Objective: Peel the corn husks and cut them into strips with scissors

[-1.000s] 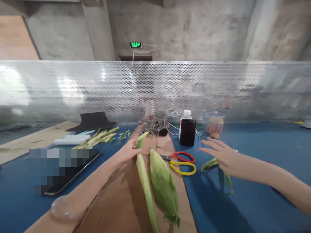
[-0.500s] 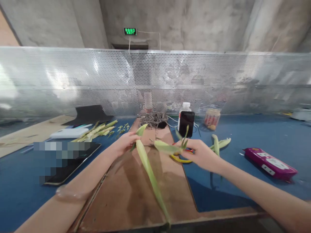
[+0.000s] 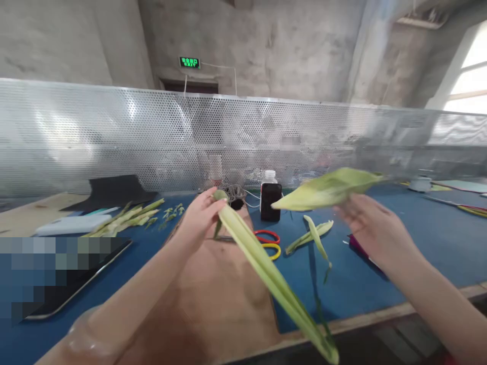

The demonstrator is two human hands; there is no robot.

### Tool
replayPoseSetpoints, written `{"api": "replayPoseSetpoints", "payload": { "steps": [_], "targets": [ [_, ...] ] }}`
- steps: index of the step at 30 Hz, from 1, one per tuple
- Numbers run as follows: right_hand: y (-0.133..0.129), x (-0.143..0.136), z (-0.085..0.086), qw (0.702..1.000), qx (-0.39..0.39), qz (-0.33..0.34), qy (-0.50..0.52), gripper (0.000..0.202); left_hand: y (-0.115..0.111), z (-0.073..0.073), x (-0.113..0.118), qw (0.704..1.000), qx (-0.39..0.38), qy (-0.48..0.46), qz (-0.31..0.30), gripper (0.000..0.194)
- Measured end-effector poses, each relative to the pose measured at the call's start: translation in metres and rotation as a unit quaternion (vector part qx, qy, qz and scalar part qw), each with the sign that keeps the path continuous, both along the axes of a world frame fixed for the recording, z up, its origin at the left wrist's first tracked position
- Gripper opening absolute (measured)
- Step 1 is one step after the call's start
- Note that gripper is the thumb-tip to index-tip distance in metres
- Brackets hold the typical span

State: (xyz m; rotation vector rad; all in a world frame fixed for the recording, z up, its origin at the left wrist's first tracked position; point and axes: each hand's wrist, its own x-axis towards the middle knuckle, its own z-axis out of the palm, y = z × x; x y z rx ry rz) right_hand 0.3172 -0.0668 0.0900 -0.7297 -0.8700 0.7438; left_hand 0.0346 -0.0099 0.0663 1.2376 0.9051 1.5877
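Note:
My left hand (image 3: 205, 212) is closed on one end of a long, folded pale green corn husk (image 3: 272, 276), which slants down to the right past the table's front edge. Off to the right, my right hand (image 3: 367, 225), somewhat blurred, grips a broader corn husk leaf (image 3: 331, 188) whose pointed tip reaches left. Between the hands lie scissors with red and yellow handles (image 3: 271, 244), their blades pointing left over the brown board (image 3: 213, 304). Two more husk pieces (image 3: 314, 235) lie crossed on the blue tabletop below the right-hand leaf.
A phone (image 3: 271, 202) leans against a white-capped bottle (image 3: 270, 176) at the back. Grey cord (image 3: 235, 192) is heaped nearby. To the left are husk strips (image 3: 131, 219), a white case (image 3: 72, 224) and a dark tablet (image 3: 87, 271). A purple packet (image 3: 365, 253) is partly behind my right hand.
My right hand has moved right and up with its husk leaf, uncovering the scissors' handles. The long husk in my left hand now swings further right. The view has shifted right.

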Motion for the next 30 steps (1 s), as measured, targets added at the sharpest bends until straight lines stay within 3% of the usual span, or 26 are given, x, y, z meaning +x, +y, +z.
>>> {"api": "replayPoseSetpoints", "payload": {
  "steps": [4,8,11,13,16,18,22,26,30],
  "targets": [
    [-0.016,0.026,0.026,0.981,0.129,-0.142,0.029,0.009,0.002,0.011,0.063,0.978,0.166,0.125,-0.02,0.054],
    [-0.033,0.036,0.034,0.963,0.186,-0.196,-0.017,0.01,0.012,0.018,0.133,0.932,0.237,0.259,-0.086,0.053],
    [-0.038,0.031,0.029,0.964,0.194,-0.177,-0.036,0.01,0.028,0.002,0.176,0.878,0.266,0.375,-0.133,0.054],
    [-0.036,0.023,0.024,0.969,0.188,-0.156,-0.037,0.008,0.038,-0.018,0.196,0.869,0.259,0.395,-0.147,0.052],
    [-0.03,0.009,0.017,0.979,0.157,-0.121,-0.048,0.004,0.043,-0.046,0.21,0.853,0.251,0.422,-0.177,0.05],
    [-0.027,0.001,0.014,0.982,0.141,-0.101,-0.071,0.002,0.04,-0.053,0.214,0.841,0.263,0.432,-0.193,0.049],
    [-0.025,-0.011,0.019,0.98,0.155,-0.083,-0.093,0.004,0.03,-0.036,0.223,0.826,0.29,0.442,-0.196,0.05],
    [-0.024,-0.013,0.031,0.973,0.183,-0.102,-0.095,0.004,0.038,-0.016,0.239,0.831,0.271,0.447,-0.19,0.043],
    [-0.024,-0.013,0.038,0.968,0.191,-0.094,-0.132,0.006,0.054,-0.029,0.247,0.851,0.192,0.451,-0.187,0.033]
  ]
}}
